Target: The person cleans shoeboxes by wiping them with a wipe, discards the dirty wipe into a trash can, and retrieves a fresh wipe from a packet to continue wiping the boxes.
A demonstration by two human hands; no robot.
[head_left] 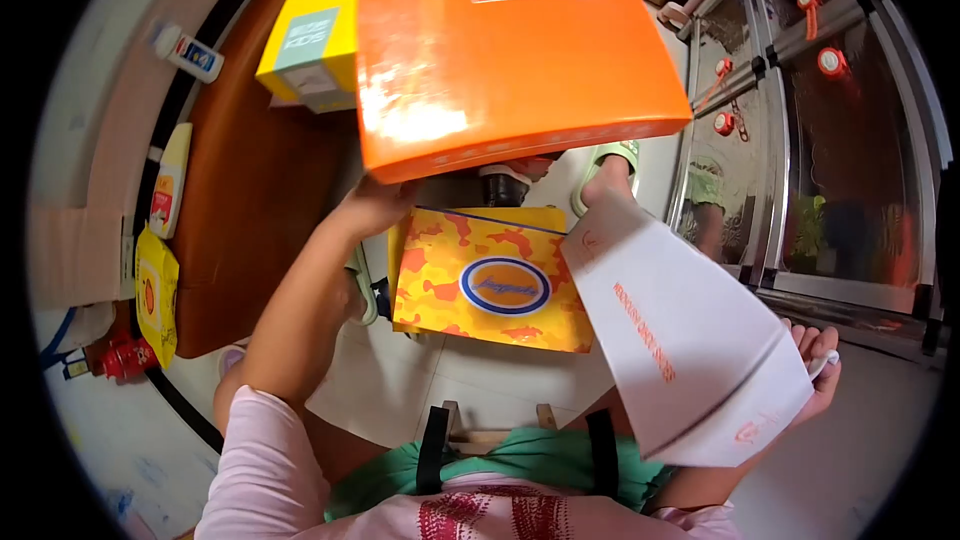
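My left hand (385, 205) is at the lower left corner of a large orange box (520, 50), its fingers mostly hidden beneath it. On the right, my right hand (818, 365) has its fingers wrapped at the end of a white shoe bag (680, 340) with orange lettering, near a white cord end. Between the hands lies a yellow-orange patterned box (490, 285) with a blue oval logo. Partly behind the orange box is a yellow box (320, 35) with a pale label. A dark shoe (503, 186) shows under the orange box's edge.
A brown surface (250, 200) runs along the left, with a white bottle (190, 52) and a yellow packet (156, 290) beside it. Glass-panelled metal doors (830, 130) stand at right. My foot in a green slipper (610, 175) is on the tiled floor (400, 390).
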